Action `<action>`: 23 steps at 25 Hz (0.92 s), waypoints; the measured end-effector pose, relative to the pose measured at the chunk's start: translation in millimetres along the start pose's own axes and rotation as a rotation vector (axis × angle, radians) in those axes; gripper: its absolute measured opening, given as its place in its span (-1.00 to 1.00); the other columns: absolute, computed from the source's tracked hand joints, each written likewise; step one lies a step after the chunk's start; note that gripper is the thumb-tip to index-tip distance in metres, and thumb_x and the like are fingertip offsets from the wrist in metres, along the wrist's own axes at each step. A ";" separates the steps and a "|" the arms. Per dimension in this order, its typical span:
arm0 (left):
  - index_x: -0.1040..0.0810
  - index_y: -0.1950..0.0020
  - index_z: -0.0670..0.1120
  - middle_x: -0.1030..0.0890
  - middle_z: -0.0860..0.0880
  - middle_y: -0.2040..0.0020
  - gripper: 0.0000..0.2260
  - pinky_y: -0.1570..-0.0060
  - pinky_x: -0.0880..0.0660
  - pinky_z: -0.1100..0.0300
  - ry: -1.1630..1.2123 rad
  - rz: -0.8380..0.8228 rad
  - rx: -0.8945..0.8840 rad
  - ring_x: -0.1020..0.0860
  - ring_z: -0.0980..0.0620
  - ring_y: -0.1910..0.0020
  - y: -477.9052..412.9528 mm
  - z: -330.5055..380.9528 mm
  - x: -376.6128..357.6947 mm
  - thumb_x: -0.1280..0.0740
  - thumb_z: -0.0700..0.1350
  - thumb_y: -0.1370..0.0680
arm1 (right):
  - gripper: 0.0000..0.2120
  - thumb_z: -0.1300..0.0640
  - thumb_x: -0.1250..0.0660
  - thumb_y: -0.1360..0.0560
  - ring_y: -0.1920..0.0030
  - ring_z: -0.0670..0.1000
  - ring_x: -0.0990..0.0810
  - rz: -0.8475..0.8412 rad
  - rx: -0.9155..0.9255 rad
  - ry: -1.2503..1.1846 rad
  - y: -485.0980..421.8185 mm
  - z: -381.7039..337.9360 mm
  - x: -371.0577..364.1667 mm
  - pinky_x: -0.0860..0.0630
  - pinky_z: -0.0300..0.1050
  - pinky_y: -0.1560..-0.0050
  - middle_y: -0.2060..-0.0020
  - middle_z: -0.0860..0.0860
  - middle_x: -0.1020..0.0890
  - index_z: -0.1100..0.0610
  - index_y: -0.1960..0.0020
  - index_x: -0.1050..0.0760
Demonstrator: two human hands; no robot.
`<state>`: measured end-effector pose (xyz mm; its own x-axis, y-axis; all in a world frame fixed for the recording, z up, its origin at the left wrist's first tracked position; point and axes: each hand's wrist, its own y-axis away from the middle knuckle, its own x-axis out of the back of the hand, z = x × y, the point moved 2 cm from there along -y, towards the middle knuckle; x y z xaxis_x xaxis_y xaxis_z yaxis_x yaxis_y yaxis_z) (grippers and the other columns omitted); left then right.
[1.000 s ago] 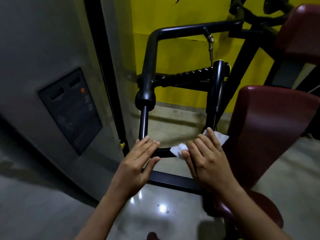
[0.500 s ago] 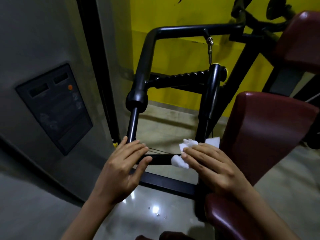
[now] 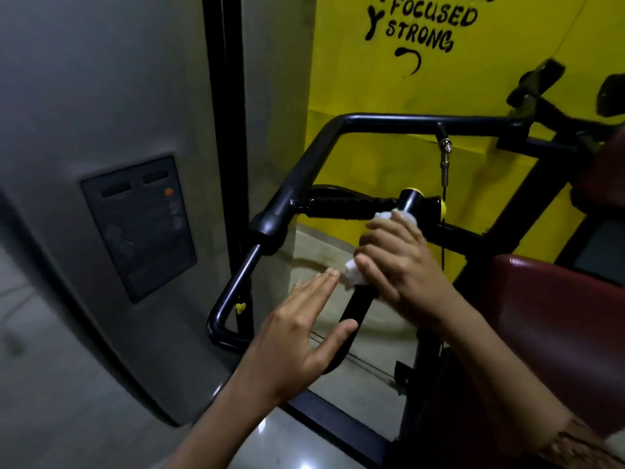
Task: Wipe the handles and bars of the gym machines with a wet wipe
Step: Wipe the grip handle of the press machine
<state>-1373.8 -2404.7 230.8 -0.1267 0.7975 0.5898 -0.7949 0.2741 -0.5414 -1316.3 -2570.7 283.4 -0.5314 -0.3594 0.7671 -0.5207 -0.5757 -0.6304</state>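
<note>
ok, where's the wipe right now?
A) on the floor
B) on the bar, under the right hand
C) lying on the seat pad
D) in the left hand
B: the right hand grips the black bar with the white wipe bunched under its fingers. The left hand has straight fingers and holds nothing.

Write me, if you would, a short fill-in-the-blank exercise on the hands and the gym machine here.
The right hand grips a ____ wipe around the black bar.
The left hand, fingers straight, holds ____.
The wall behind the machine is painted ____.
Missing words: white; nothing; yellow.
</note>
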 end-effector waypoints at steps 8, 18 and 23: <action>-0.39 -0.37 -0.14 -0.44 -0.01 -0.33 -0.56 -0.38 -0.16 0.33 -0.054 0.114 -0.063 -0.35 0.17 -0.35 -19.0 17.0 -16.6 -0.24 0.01 -0.54 | -0.58 0.02 0.03 -0.62 -0.21 0.02 -0.42 0.041 0.022 -0.188 10.5 9.2 0.3 -0.08 0.00 -0.42 0.01 0.05 -0.57 0.20 -0.03 -0.56; -0.35 -0.38 -0.13 -0.42 0.05 -0.34 -0.58 -0.37 -0.19 0.31 -0.108 0.142 -0.108 -0.32 0.25 -0.36 -19.3 18.7 -15.8 -0.22 -0.02 -0.55 | -0.67 0.09 -0.05 -0.59 -0.50 0.00 0.04 0.232 -0.305 -0.551 13.7 1.1 -20.9 0.02 -0.15 -0.46 -0.33 -0.03 -0.34 0.22 -0.08 -0.53; -0.36 -0.38 -0.15 -0.43 0.05 -0.34 -0.57 -0.36 -0.18 0.35 -0.103 0.139 -0.091 -0.31 0.26 -0.36 -18.5 20.0 -15.8 -0.21 -0.02 -0.55 | -0.65 -0.01 0.02 -0.62 -0.51 -0.02 0.10 0.232 -0.262 -0.589 2.7 27.0 -21.8 0.09 -0.20 -0.46 -0.43 -0.02 -0.22 0.07 -0.23 -0.45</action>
<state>-1369.0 -2433.1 243.5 -0.2953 0.7732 0.5613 -0.7092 0.2163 -0.6711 -1288.1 -2584.2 268.3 -0.2357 -0.8341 0.4987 -0.6211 -0.2654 -0.7374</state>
